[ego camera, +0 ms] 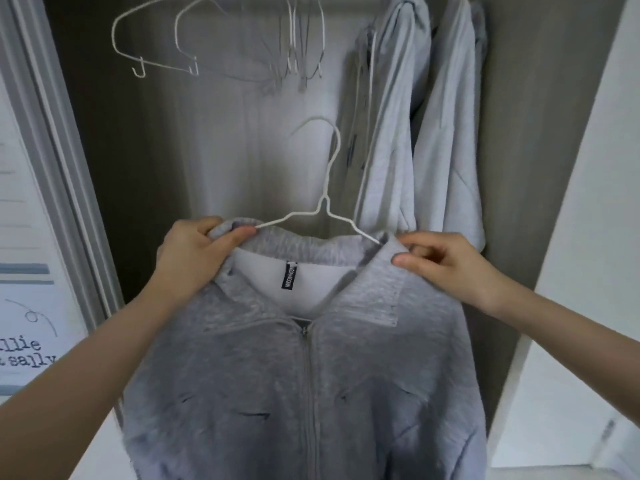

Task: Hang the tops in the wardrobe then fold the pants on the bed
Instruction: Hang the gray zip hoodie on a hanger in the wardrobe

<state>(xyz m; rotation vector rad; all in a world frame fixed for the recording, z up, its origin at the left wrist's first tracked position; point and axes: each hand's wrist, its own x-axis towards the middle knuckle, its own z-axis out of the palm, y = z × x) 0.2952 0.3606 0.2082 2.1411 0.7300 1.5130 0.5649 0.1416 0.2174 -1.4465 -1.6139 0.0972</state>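
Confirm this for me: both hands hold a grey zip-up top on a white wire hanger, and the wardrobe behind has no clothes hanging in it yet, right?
Not quite. The head view shows two grey tops already hanging in the wardrobe. The rest stands: left hand and right hand hold the grey zip-up top on its white wire hanger.

- A grey zip-up top (pixel 311 375) sits on a white wire hanger (pixel 325 206) before the wardrobe (pixel 138 150).
- The left hand (pixel 194 258) grips its collar; the right hand (pixel 446 265) pinches the opposite side.
- Two grey tops (pixel 415 116) hang above-right of it, empty hangers (pixel 221 39) above-left.

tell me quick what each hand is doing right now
Left hand: closed on the collar of the grey zip top, at the hanger.
Right hand: pinching the collar's other side.
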